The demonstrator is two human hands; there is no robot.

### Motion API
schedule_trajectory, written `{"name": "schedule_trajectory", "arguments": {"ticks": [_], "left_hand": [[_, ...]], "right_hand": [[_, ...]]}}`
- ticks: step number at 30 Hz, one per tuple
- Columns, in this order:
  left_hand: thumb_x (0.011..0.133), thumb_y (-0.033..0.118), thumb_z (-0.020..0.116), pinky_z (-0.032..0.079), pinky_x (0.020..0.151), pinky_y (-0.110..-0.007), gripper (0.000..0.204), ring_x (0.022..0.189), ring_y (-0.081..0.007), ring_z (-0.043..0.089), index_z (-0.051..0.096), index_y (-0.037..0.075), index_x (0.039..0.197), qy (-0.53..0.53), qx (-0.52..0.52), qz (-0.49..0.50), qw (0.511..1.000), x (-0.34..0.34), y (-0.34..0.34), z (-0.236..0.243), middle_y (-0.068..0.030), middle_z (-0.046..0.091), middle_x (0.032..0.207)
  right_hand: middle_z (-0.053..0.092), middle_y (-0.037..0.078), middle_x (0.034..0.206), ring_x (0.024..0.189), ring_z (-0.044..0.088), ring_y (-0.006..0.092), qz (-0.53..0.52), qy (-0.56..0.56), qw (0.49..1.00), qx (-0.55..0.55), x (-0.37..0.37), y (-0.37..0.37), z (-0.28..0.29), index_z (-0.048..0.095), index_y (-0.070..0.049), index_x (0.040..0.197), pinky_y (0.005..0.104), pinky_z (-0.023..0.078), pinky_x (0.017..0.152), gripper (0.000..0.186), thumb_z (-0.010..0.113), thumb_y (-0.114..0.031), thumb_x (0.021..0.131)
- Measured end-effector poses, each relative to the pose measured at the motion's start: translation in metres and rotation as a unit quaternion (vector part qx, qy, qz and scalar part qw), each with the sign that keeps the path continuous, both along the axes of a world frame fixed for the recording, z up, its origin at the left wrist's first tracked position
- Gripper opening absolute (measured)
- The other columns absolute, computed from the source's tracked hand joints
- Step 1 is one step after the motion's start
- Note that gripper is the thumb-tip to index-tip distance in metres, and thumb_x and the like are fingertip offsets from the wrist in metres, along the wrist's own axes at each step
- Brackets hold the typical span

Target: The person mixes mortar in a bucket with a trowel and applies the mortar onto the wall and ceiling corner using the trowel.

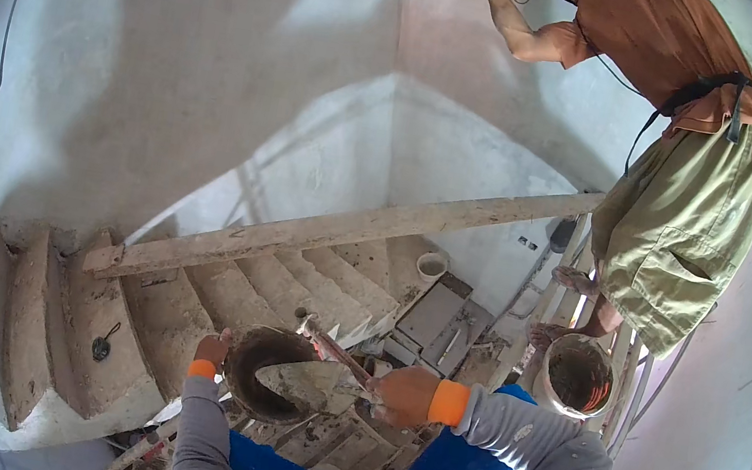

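My left hand (212,349) is closed on the left rim of a round, dark bucket (250,361) in front of my body. A trowel (301,383) with a broad, pointed blade coated in grey mortar lies across the bucket's opening. Its handle end is in my right hand (403,394), whose fingers are wrapped round it. Just above the blade a reddish bar (339,355) with a pale end runs toward the same hand; whether I also hold it cannot be told. The bucket's inside is dark, and the blade covers part of it.
Concrete stairs (155,323) rise at the left, with a long wooden plank (348,228) slanting over them. A barefoot person (678,224) stands on scaffold boards at the right, arm raised to the wall. A pale bucket (576,377) stands by their feet. A smaller bucket (431,264) stands farther back.
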State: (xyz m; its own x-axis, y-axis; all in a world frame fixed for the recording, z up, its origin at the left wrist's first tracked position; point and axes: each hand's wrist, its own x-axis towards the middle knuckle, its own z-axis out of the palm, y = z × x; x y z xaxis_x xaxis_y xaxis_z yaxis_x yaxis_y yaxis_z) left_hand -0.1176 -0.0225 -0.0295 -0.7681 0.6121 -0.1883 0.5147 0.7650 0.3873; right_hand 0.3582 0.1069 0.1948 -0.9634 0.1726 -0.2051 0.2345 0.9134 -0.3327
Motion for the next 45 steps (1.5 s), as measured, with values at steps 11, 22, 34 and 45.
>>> {"name": "schedule_trajectory", "arguments": {"ticks": [11,22,34,45], "left_hand": [[0.085,0.056,0.039,0.046,0.073,-0.044,0.071,0.082,-0.0386,0.06,0.055,-0.012,0.099,-0.107,0.04,0.041,0.993,0.001,0.0,0.009,-0.0276,0.06,0.092],[0.086,0.055,0.041,0.047,0.063,-0.042,0.064,0.068,-0.0338,0.061,0.063,-0.005,0.085,-0.075,0.036,0.006,0.996,-0.011,-0.008,0.003,-0.0236,0.062,0.078],[0.085,0.056,0.043,0.043,0.041,-0.034,0.063,0.042,-0.0203,0.053,0.06,-0.004,0.074,-0.198,0.049,0.027,0.978,0.029,0.016,0.047,-0.0119,0.055,0.055],[0.087,0.049,0.044,0.046,0.04,-0.034,0.054,0.041,-0.0225,0.056,0.059,-0.002,0.079,-0.316,0.102,0.027,0.943,0.049,0.021,0.074,-0.0113,0.056,0.053]], "right_hand": [[0.06,0.02,0.072,0.07,0.062,0.0353,0.007,-0.016,1.0,0.015,-0.005,0.004,-0.016,0.053,0.003,0.101,0.0456,0.049,0.062,0.041,0.06,-0.019,0.067],[0.061,0.019,0.072,0.07,0.061,0.0351,0.011,-0.005,1.0,0.006,-0.008,0.002,-0.013,0.051,0.003,0.104,0.0459,0.048,0.064,0.043,0.058,-0.02,0.069],[0.061,0.018,0.075,0.072,0.062,0.034,-0.008,-0.051,0.999,0.013,-0.007,0.008,-0.003,0.054,0.002,0.103,0.0452,0.049,0.064,0.04,0.055,-0.018,0.069],[0.061,0.02,0.074,0.071,0.062,0.0357,-0.036,-0.023,0.999,-0.009,-0.006,0.005,-0.014,0.056,0.002,0.092,0.0456,0.049,0.063,0.031,0.057,-0.018,0.068]]}}
